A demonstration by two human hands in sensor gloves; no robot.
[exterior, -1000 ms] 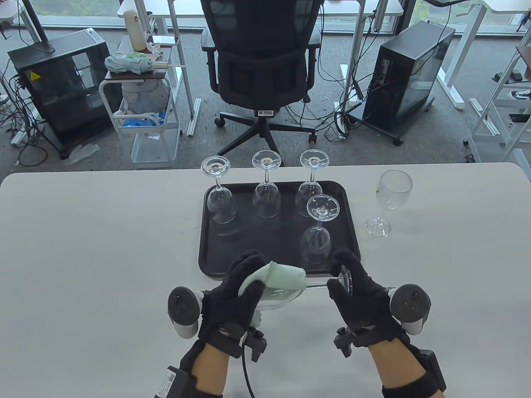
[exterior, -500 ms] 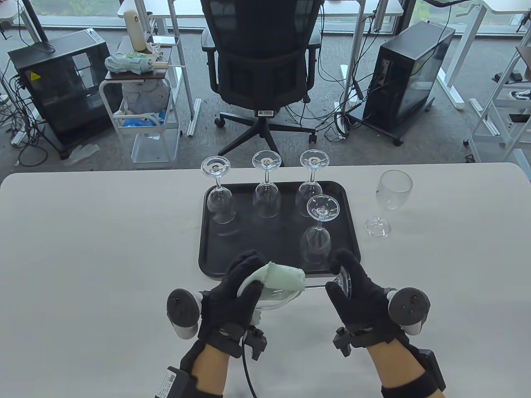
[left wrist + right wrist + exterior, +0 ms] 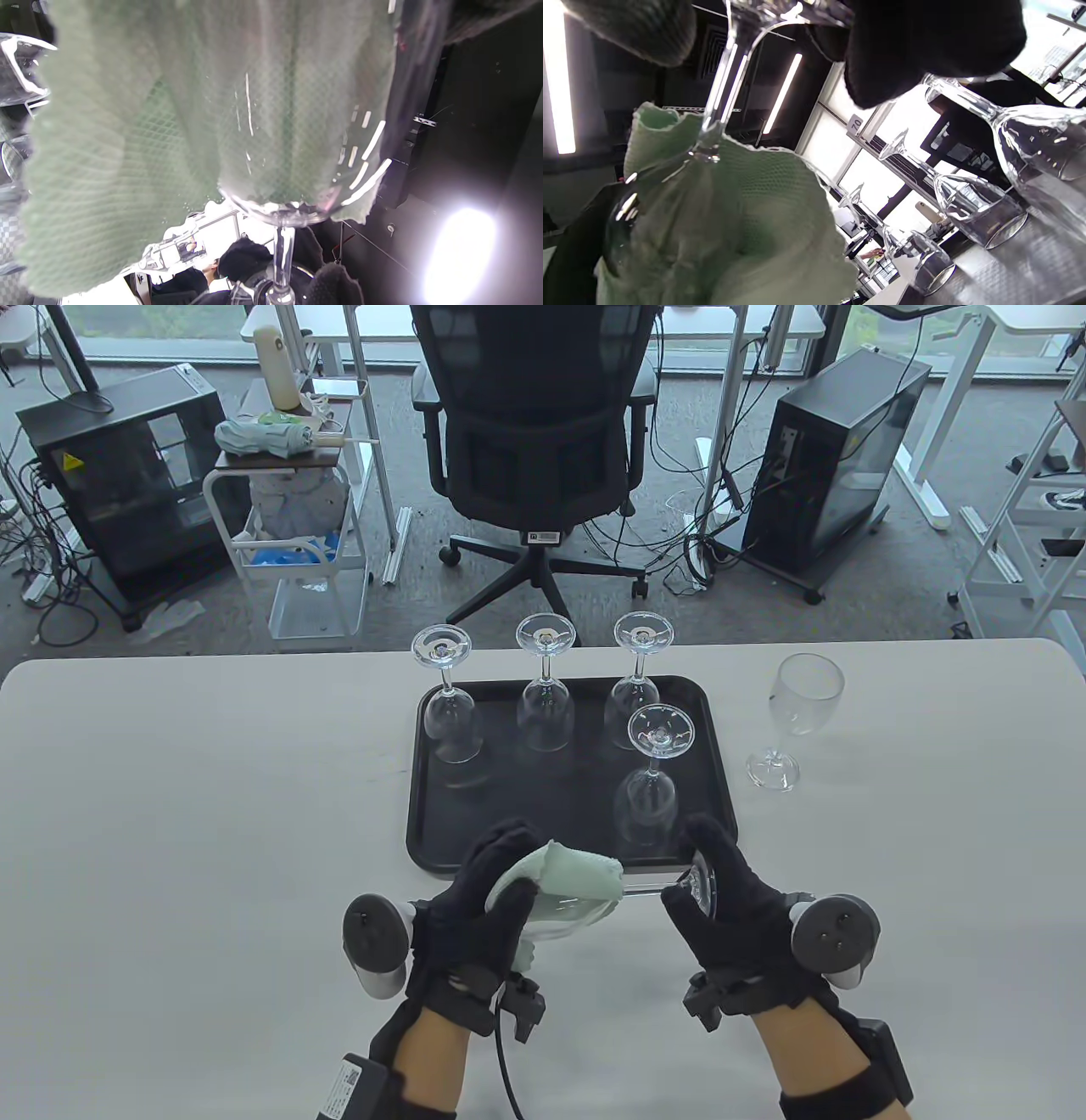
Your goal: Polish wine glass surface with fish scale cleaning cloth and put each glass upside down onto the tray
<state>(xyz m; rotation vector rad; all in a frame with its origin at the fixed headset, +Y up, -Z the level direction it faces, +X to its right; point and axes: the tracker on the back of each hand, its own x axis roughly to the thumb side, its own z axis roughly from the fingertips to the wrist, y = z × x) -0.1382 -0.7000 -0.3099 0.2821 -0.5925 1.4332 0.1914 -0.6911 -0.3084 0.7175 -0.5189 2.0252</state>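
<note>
- Held glass (image 3: 594, 899): lies on its side between both hands, above the counter (image 3: 212, 814), just short of the tray's near edge. Long axis runs hand to hand, bowl toward the left, foot toward the right.
- Left hand (image 3: 484, 908): fingers curled round the bowl through the green cloth (image 3: 577, 875). Left wrist view shows the cloth draped over the bowl, with the stem running away from this hand.
- Right hand (image 3: 730, 916): fingers and thumb pinch the foot of the glass. Right wrist view shows the stem leading off from the fingertips (image 3: 925, 55) into the cloth-wrapped bowl.
- Judgement: polishing step in hand. The turn to rim-down looks best led by the right hand, since it has the foot. The open tray space lies forward of the left hand.
- Tray (image 3: 424, 814), black, just beyond both hands: four inverted glasses stand on it, rims down. Three sit in a far row (image 3: 543, 712). A fourth (image 3: 649, 797) stands nearer, just ahead of the right hand.
- Near-left and near-middle tray floor bare.
- One upright glass (image 3: 793, 721) stands on the counter off the tray, forward and outward of the right hand, well apart from it. By its stance, not yet done.
</note>
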